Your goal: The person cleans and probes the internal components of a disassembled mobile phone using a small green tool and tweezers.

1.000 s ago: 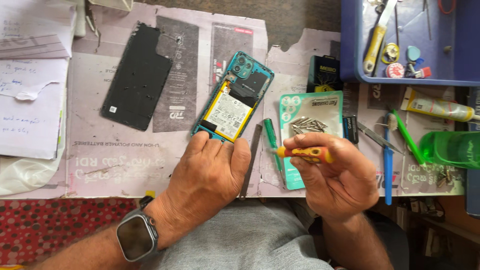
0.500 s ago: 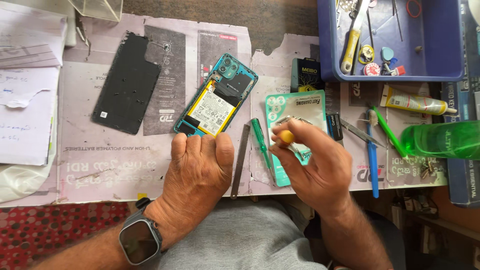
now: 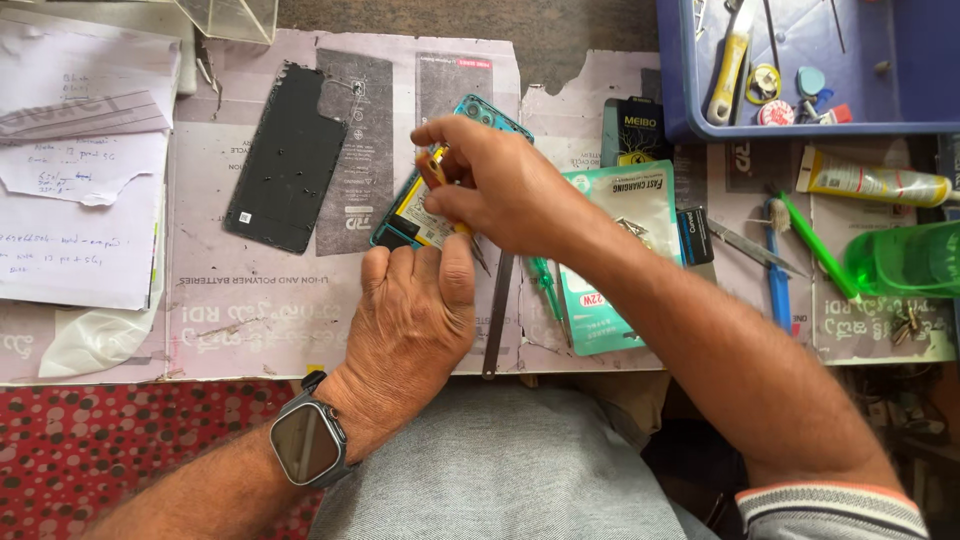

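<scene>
as the view runs from the left edge of the table (image 3: 600, 40), loose handwritten papers (image 3: 80, 200) lie there, well apart from the work. next to them the black back cover (image 3: 290, 160) lies flat and fully separated from its phone, so i judge that opening step complete.

near the middle sits the teal opened phone (image 3: 405, 225), face down with its battery and inner plates exposed. my left hand (image 3: 415, 320), a smartwatch (image 3: 308, 440) on its wrist, rests palm down on the lower end of the phone, fingers together and pressing flat; it pins the phone but grips nothing. my right hand (image 3: 490, 185) reaches across from the right and is closed, thumb and fingers pinched, on a yellow-handled screwdriver (image 3: 440, 170), which angles down at the phone's upper half. the tip is hidden under my fingers, so i cannot tell whether it is seated in a screw.

just right of the left hand a thin metal tool (image 3: 498, 315) and a green-handled driver (image 3: 543, 285) lie unused beside a teal packet (image 3: 625, 215). further right lie tweezers (image 3: 755, 247), a blue brush (image 3: 778, 270), a glue tube (image 3: 870, 182) and a green bottle (image 3: 900, 260); a blue tray (image 3: 680, 100) of tools stands above.

judgement: cover removed, internal work in progress; the battery appears in place, and reassembly is not begun.
</scene>
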